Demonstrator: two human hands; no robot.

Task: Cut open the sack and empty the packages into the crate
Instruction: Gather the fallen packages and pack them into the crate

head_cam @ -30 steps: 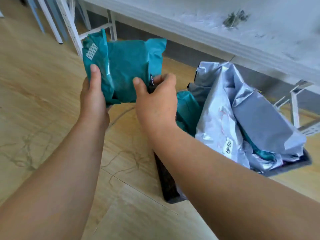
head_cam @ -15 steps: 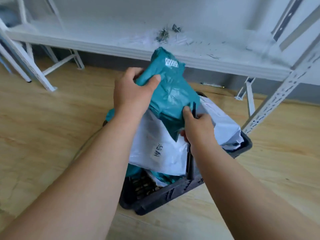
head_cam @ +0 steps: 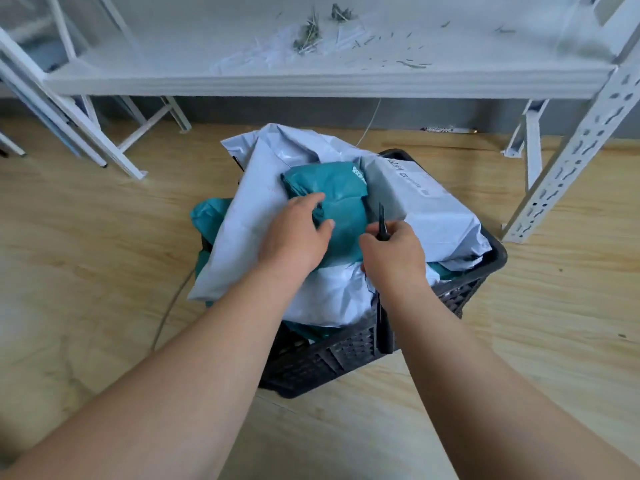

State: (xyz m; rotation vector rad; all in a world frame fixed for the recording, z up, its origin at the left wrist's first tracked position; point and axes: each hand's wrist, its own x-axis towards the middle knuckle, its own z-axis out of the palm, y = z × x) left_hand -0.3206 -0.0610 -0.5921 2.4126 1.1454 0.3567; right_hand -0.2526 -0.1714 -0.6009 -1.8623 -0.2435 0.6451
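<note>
A black plastic crate (head_cam: 349,355) stands on the wooden floor, heaped with grey-white packages (head_cam: 249,237) and teal ones. On top of the heap lies a teal package (head_cam: 341,199). My left hand (head_cam: 294,237) rests on its near left part with the fingers curled over it. My right hand (head_cam: 393,252) is at the package's right edge and holds a thin black cutter (head_cam: 382,221) whose tip points up. A second teal package (head_cam: 207,216) sticks out at the crate's left side. No sack is in view.
A white metal shelf (head_cam: 311,81) with scattered debris runs across the back, its legs (head_cam: 568,174) standing right of the crate and at far left (head_cam: 86,133). A thin cable (head_cam: 169,306) lies on the floor left of the crate.
The teal package went from held up at the left, across over the crate, down onto the heap. Both hands came down with it.
</note>
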